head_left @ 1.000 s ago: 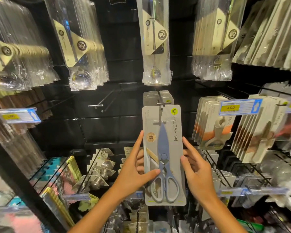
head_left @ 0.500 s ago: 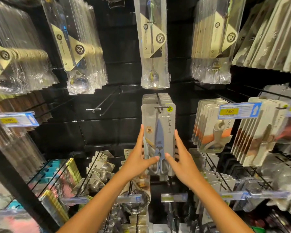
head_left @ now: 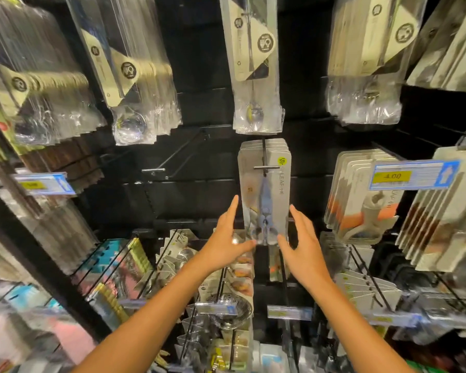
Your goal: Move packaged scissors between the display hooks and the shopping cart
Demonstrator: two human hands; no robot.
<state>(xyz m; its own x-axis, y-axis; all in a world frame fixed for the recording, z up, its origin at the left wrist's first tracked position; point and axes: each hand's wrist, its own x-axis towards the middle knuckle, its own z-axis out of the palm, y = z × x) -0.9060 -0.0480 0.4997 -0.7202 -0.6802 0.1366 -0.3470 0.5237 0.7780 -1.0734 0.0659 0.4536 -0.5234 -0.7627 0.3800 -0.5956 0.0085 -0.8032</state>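
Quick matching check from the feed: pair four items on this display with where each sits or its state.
Things:
1. scissors pack
2. empty hook
3. price tag
4. spoon pack

Places/states:
A. bare, left of the scissors
B. between the two hands, on its hook
C. top centre, above the scissors
D. blue-framed with yellow label, at right

Pairs: 1-B, 2-A, 3-D, 4-C

The left hand and right hand flank the pack with fingers straight.

Retail shop, kitchenware aisle: black slatwall [head_left: 199, 109], metal display hooks [head_left: 266, 167] hung with carded packs, blue-and-yellow price tags [head_left: 412, 175], bagged spoons [head_left: 253, 63] overhead.
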